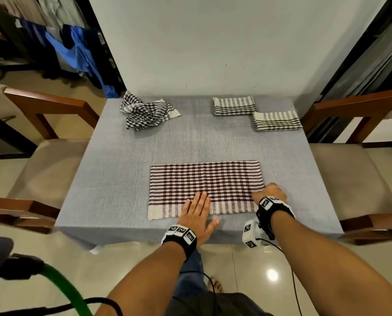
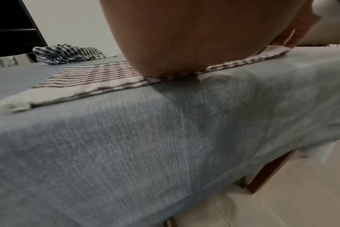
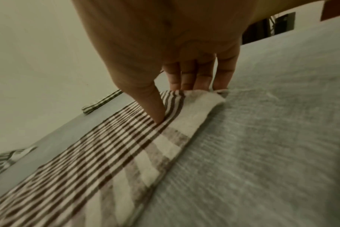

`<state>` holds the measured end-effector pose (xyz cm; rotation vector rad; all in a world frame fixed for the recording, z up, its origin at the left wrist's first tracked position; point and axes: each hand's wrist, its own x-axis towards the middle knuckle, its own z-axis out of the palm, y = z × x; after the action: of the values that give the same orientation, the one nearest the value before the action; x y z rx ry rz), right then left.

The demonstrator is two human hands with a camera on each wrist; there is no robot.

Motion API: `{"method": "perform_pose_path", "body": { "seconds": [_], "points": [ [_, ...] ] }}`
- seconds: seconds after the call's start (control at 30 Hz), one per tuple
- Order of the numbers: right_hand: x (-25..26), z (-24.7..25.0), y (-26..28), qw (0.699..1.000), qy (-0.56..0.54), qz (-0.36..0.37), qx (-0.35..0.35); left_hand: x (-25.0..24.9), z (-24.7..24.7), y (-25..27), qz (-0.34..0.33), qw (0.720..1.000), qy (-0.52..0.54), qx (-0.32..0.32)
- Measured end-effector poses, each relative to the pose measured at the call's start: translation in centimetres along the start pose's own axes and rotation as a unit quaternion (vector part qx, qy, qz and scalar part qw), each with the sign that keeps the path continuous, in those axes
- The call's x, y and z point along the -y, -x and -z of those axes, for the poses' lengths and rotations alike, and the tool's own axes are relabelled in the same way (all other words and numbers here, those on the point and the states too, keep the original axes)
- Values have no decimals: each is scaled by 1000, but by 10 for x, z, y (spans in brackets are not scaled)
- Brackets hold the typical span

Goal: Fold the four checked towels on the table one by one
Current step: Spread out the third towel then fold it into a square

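Towels numbered four on the grey-clothed table (image 1: 113, 169): one brown-checked towel (image 1: 205, 179) lying half-folded at the near edge, one crumpled towel (image 1: 146, 114) at the far left, two folded towels (image 1: 234, 106) far right. Third towel's folding seemed in hand. Left hand (image 1: 196, 215) pressed it flat, fingers straight; right hand (image 1: 270, 192) pinched its right edge, thumb on top. Next apparently came carrying that edge leftward, corners matched.
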<state>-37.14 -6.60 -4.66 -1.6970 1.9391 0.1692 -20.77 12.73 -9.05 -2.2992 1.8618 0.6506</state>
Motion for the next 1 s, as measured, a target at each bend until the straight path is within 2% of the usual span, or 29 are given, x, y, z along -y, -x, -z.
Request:
{"method": "perform_pose_path", "body": {
  "seconds": [0.13,0.23,0.43,0.5,0.53,0.6,0.63,0.67,0.73,0.8,0.83,0.87,1.0],
  "points": [
    [0,7,-6,997,-48,-13,56,0,-3,-1,2,1000,-4,10],
    [4,15,0,992,-112,-1,61,0,-5,-2,4,1000,-2,9],
    [47,13,33,964,-225,143,-4,2,4,-1,-7,1000,13,-4],
    [69,5,48,951,-243,191,-17,12,16,-1,-15,998,52,-32],
    [80,0,56,945,-246,214,-16,17,24,-2,-13,994,81,-70],
    [98,-13,71,934,-229,272,-14,26,42,0,30,968,179,-170],
    [108,-20,80,928,-214,304,-14,31,53,1,70,947,247,-194],
    [116,-27,88,923,-197,331,-10,38,62,-2,124,918,324,-191],
    [131,-41,105,913,-159,377,5,63,70,-17,214,833,486,-156],
    [143,-58,119,907,-111,406,14,92,72,-32,236,726,635,-119],
    [146,-65,125,904,-86,418,19,106,70,-39,247,699,663,-100],
    [149,-74,129,901,-63,429,28,120,69,-41,244,694,671,-85],
    [149,-101,138,896,2,439,64,152,71,-37,203,771,592,-118]
  ]
}}
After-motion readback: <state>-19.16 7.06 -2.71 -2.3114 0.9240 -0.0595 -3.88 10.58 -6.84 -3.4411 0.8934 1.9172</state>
